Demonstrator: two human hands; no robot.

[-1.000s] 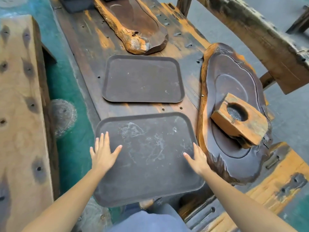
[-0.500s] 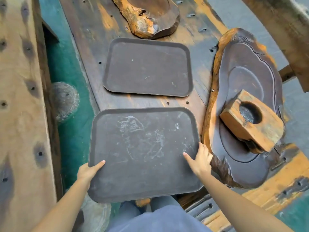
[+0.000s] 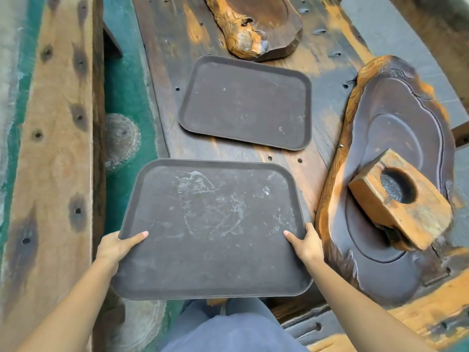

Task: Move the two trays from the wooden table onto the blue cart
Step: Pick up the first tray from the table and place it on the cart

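- On the wooden table, the far tray lies flat.
- Left hand and right hand grip the near tray by its side rims.
- A carved wooden slab crowds its right edge.

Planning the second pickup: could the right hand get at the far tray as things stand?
Probably not yet: the right hand grips the near tray. The far tray itself lies uncovered on the table.

near tray: dark brown, scuffed white, gripped both sides | far tray: flat on wooden table
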